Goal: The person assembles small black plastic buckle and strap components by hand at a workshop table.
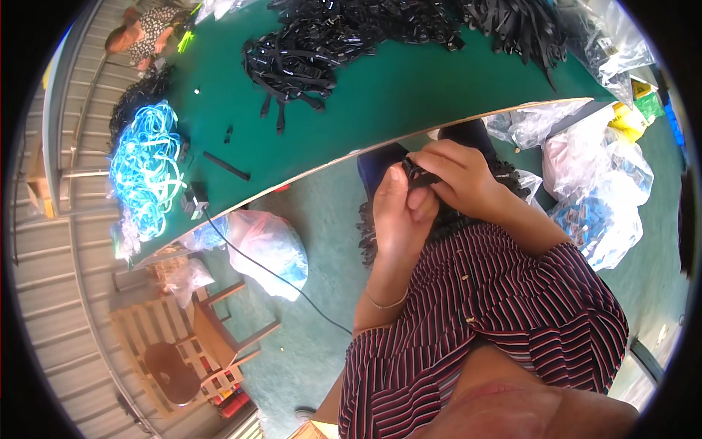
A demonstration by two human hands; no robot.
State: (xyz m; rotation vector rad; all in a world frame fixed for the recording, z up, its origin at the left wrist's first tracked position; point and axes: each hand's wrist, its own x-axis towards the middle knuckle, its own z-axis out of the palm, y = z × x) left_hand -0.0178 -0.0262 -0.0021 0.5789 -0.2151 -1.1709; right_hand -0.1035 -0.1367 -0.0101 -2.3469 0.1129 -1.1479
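Observation:
In front of my chest, both hands meet over a small black strap piece [418, 175] with what looks like a plastic buckle. My left hand [397, 216] pinches it between thumb and curled fingers. From the right, my right hand [462, 174] closes its fingers over the top of the same piece. Fingers cover much of it, so its exact form is hard to make out. More black straps [368, 227] lie across my lap below the hands. On the green table [380, 95] beyond sits a large heap of black straps with clips [322, 51].
More black straps [519, 33] fan out at the table's far right. Blue and white cords [146, 175] pile up at the left, near a black box [194, 199] with a cable. Filled plastic bags [267, 252] and a wooden chair [216, 325] stand on the floor. Another person [150, 36] is at far left.

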